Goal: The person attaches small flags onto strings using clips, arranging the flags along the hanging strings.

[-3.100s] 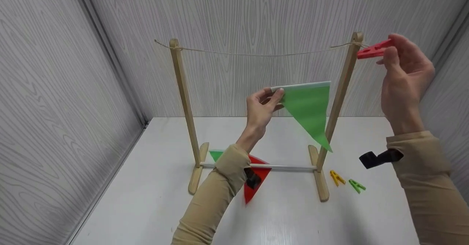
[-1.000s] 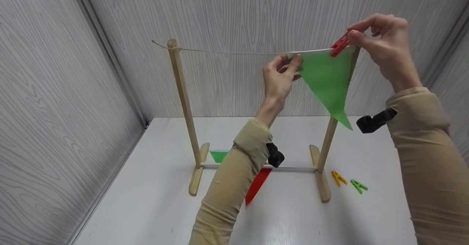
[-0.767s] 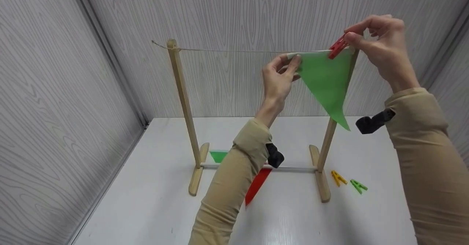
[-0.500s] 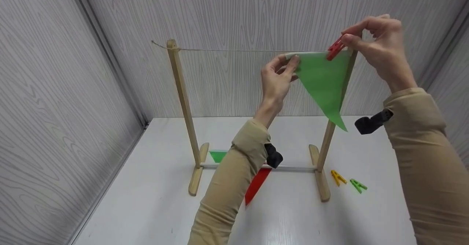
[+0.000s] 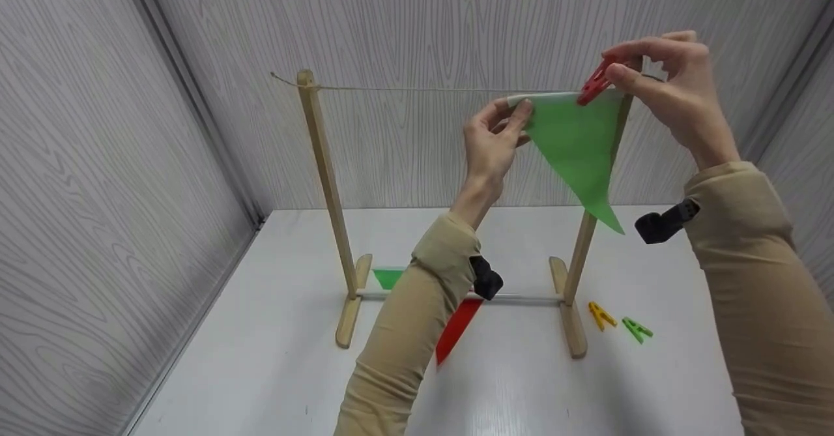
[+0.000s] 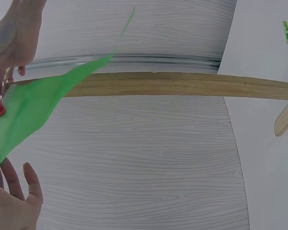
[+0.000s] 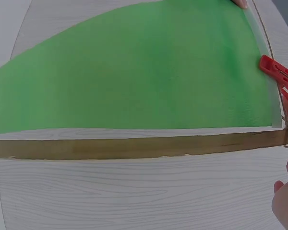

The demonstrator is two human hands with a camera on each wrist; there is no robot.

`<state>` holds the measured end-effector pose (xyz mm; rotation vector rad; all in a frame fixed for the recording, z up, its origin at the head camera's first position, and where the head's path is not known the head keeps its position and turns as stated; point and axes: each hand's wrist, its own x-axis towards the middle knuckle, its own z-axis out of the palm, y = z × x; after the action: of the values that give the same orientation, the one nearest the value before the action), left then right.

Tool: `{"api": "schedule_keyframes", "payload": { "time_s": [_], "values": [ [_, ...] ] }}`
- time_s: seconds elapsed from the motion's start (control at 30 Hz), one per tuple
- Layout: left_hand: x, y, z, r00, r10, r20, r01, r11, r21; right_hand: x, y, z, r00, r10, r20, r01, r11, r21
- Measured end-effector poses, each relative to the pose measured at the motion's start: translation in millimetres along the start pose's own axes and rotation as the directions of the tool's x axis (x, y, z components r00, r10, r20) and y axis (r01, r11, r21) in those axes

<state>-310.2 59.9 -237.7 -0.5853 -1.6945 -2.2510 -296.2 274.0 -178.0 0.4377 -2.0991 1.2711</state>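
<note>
A green triangular pennant (image 5: 576, 139) with a white top band hangs at the string (image 5: 417, 89), close to the right post. My left hand (image 5: 490, 146) pinches the band's left corner between thumb and fingers. On the band's right half sits a red clothespin (image 5: 596, 84), its jaws over the band and string. My right hand (image 5: 681, 87) holds the clothespin's handle end between thumb and index finger. From the right wrist view, the clothespin (image 7: 278, 74) lies across the white band and the string. The left wrist view shows the pennant (image 6: 33, 110) between both hands.
The wooden stand has a left post (image 5: 329, 188), a right post (image 5: 586, 247) and a white crossbar (image 5: 521, 299). A red pennant (image 5: 456, 332) and another green one (image 5: 388, 278) lie partly behind my left forearm. Yellow (image 5: 602, 316) and green (image 5: 636, 330) clothespins lie right of the stand.
The green pennant has been raised from below to the string. My right hand has brought the red clothespin onto its band; lately both shifted slightly left, and the string has straightened.
</note>
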Motion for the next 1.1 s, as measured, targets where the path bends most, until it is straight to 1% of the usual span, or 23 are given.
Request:
{"api": "schedule_keyframes", "payload": {
  "time_s": [0.2, 0.33, 0.5, 0.67, 0.83, 1.03, 1.1],
  "values": [
    [0.3, -1.7, -0.3, 1.0, -0.01, 0.002, 0.01, 1.0, -0.011, -0.8, 1.2, 0.0, 0.999, 0.03, 0.026, -0.031, 0.999, 0.027],
    [0.6, -3.2, -0.6, 1.0, -0.014, 0.004, 0.014, 1.0, -0.02, -1.4, 2.0, 0.1, 0.999, 0.033, 0.019, -0.033, 0.999, 0.04],
    [0.7, -5.4, -2.1, 1.0, -0.012, -0.006, 0.012, 1.0, -0.016, -2.3, 4.1, 1.2, 1.0, 0.01, -0.009, -0.01, 1.0, 0.025],
    [0.2, -6.5, -3.5, 1.0, 0.002, -0.004, -0.002, 1.0, -0.006, -2.9, 5.0, 2.9, 1.0, 0.0, -0.022, 0.0, 1.0, 0.004],
    [-0.3, -7.4, -5.3, 1.0, 0.003, 0.004, -0.003, 1.0, -0.008, -3.3, 6.0, 4.1, 0.999, -0.023, -0.033, 0.023, 1.0, 0.015],
    [-2.4, -11.1, -10.6, 1.0, -0.013, 0.023, 0.013, 1.0, -0.004, -3.5, 8.9, 7.5, 0.999, -0.032, -0.043, 0.034, 0.999, 0.032],
    [-3.8, -13.5, -13.1, 0.999, -0.025, 0.033, 0.024, 1.0, 0.006, -4.7, 10.4, 9.2, 0.998, -0.047, -0.048, 0.049, 0.998, 0.044]
  ]
}}
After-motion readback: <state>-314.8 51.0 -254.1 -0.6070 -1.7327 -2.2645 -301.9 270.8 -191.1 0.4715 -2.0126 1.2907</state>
